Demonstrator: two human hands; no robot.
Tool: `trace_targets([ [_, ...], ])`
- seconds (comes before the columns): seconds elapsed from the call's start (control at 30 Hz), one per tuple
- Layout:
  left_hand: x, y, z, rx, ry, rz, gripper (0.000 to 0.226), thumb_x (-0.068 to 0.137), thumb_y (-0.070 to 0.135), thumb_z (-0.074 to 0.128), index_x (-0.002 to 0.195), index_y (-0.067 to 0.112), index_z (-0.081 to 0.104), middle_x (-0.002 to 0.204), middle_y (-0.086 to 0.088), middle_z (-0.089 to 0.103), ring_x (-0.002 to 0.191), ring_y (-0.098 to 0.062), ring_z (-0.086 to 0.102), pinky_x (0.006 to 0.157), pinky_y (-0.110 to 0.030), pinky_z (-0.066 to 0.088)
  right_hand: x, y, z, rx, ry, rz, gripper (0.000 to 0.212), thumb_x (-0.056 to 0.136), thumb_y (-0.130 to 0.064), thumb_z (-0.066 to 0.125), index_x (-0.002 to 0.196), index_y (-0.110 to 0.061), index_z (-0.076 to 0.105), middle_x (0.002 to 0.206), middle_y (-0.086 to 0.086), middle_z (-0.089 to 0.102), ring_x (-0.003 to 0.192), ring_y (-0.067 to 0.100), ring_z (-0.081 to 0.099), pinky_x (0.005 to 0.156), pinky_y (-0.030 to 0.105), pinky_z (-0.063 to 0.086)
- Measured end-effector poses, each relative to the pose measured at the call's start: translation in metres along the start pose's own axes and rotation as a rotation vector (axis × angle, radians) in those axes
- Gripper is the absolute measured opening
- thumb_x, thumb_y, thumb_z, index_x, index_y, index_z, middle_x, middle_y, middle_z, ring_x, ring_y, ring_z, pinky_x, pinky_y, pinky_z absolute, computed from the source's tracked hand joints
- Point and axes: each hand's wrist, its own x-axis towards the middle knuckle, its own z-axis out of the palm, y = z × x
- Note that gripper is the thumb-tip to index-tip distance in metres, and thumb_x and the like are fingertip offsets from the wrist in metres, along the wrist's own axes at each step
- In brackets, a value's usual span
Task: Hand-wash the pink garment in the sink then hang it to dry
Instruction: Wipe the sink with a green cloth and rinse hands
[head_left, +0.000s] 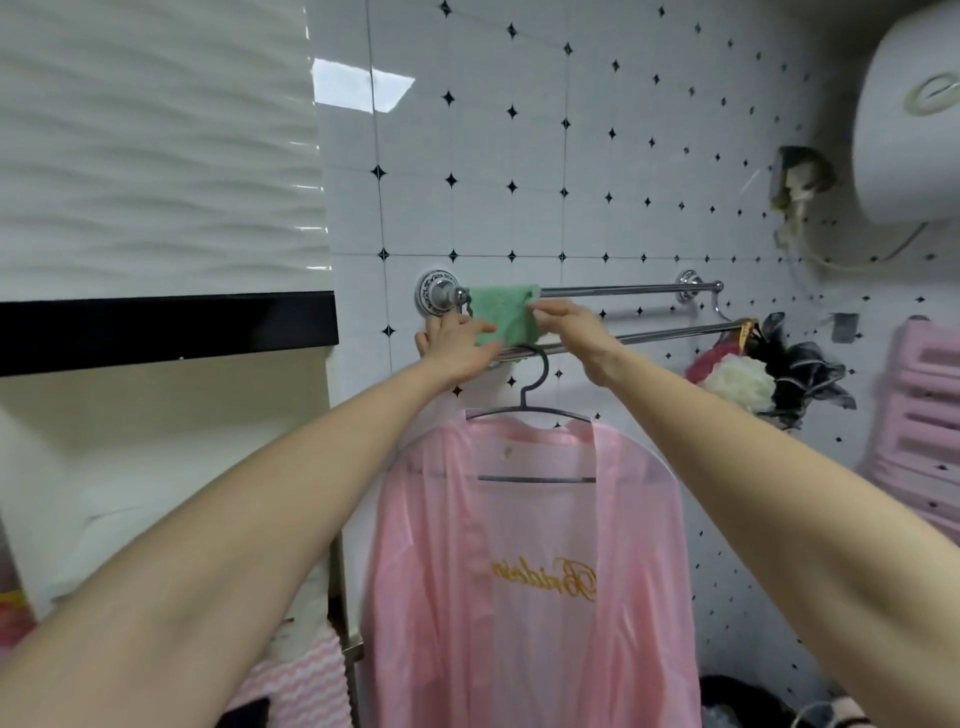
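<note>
Hanging is nearly finishing: the pink robe (519, 571) is dangling on a hanger (530, 387) hooked over the lower rail (675, 333). The right hand (566, 325) is pinching a green cloth (501, 317) above. The left hand (457, 345) is touching its corner, fingers blurred, possibly gripping. Next is likely settling the cloth without jolting the hook.

Sheer pink robe (524, 571), gold script lettering, draped open on dark hanger (530, 410), hooked over rail (649, 335).

Gold script (545, 576) on the pink garment (519, 654), seen reversed, reads "Bride…".
</note>
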Motion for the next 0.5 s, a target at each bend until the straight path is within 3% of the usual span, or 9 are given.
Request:
trace_targets([
  [0.1, -0.020, -0.001, -0.013, -0.238, 0.204, 0.003, 0.053, 0.081, 0.019, 0.061, 0.130, 0.024, 0.039, 0.134, -0.007, 0.041, 0.120, -0.027, 0.034, 0.087, -0.032, 0.025, -0.046, -0.033, 0.001, 0.144, -0.104, -0.156, 0.029, 0.097, -0.010, 0.047, 0.121, -0.008, 0.063, 0.131, 0.000, 0.058, 0.112, 0.006, 0.052, 0.094, 0.021, 0.035],
  [0.2, -0.069, -0.004, -0.029, -0.268, 0.221, 0.152, 0.071, 0.075, 0.027, 0.074, 0.134, 0.024, 0.034, 0.135, -0.001, 0.039, 0.120, -0.021, 0.033, 0.086, -0.029, 0.024, -0.102, -0.046, 0.004, 0.245, -0.251, -0.260, 0.026, 0.094, -0.008, 0.049, 0.115, -0.009, 0.065, 0.123, 0.000, 0.062, 0.111, 0.011, 0.058, 0.096, 0.024, 0.042],
  [0.3, -0.132, -0.008, -0.036, -0.347, 0.242, 0.230, 0.056, 0.078, 0.025, 0.068, 0.130, 0.018, 0.049, 0.130, 0.004, 0.046, 0.121, -0.018, 0.037, 0.095, -0.033, 0.031, -0.154, -0.050, 0.015, 0.463, -0.366, -0.288, 0.027, 0.086, -0.011, 0.056, 0.111, -0.010, 0.067, 0.117, -0.001, 0.065, 0.107, 0.012, 0.061, 0.086, 0.022, 0.049],
  [0.4, -0.205, -0.028, -0.038, -0.436, 0.251, 0.110, 0.046, 0.071, 0.017, 0.052, 0.116, 0.012, 0.059, 0.115, -0.002, 0.056, 0.103, -0.019, 0.052, 0.089, -0.035, 0.043, -0.193, -0.036, 0.042, 0.558, -0.431, -0.245, 0.025, 0.080, -0.011, 0.064, 0.103, -0.013, 0.073, 0.116, -0.004, 0.065, 0.108, 0.012, 0.060, 0.085, 0.022, 0.048],
  [0.5, -0.281, -0.056, -0.040, -0.624, 0.193, -0.149, 0.024, 0.078, 0.018, 0.054, 0.101, 0.014, 0.059, 0.092, -0.007, 0.063, 0.082, -0.020, 0.059, 0.072, -0.041, 0.048, -0.238, -0.011, 0.077, 0.498, -0.485, -0.218, 0.038, 0.079, -0.012, 0.063, 0.115, -0.020, 0.068, 0.128, -0.002, 0.060, 0.121, 0.013, 0.054, 0.095, 0.025, 0.043],
])
